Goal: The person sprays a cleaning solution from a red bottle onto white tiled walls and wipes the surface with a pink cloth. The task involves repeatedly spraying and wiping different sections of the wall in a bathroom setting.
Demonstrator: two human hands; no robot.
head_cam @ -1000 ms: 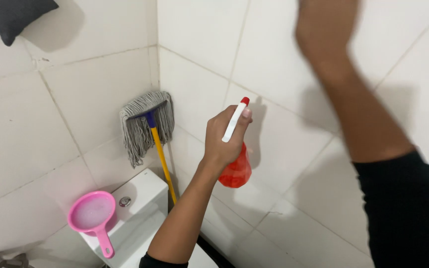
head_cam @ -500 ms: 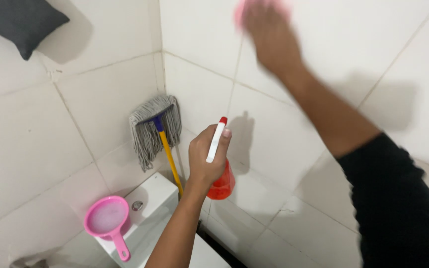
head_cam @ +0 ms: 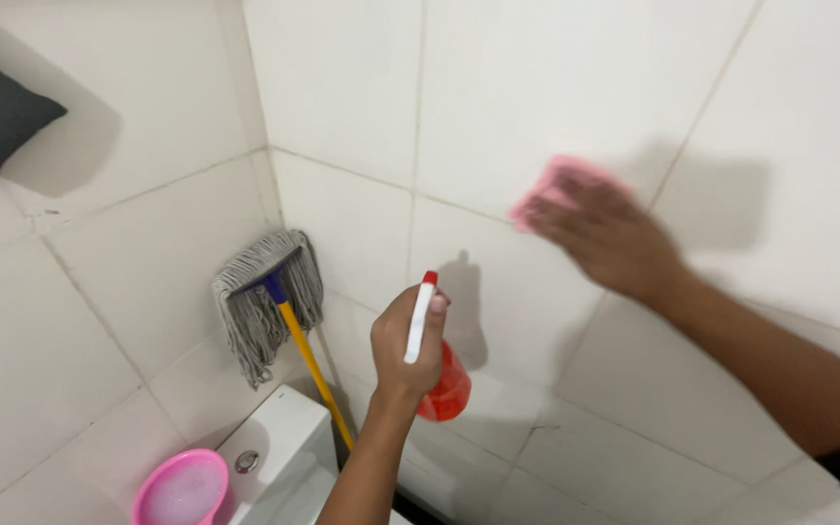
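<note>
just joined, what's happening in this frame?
A person is wiping a white tiled wall. The right hand presses a pink cloth flat against the tile, blurred with motion. The left hand holds a red spray bottle with a white trigger head, away from the wall. A grey string mop with a yellow handle leans in the corner, above a white toilet tank bearing a pink dipper.

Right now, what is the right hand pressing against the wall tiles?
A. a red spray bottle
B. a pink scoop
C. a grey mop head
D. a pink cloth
D: the right hand lies flat on a pink cloth against the white wall tiles, while the left hand holds the red spray bottle away from the wall.
</note>
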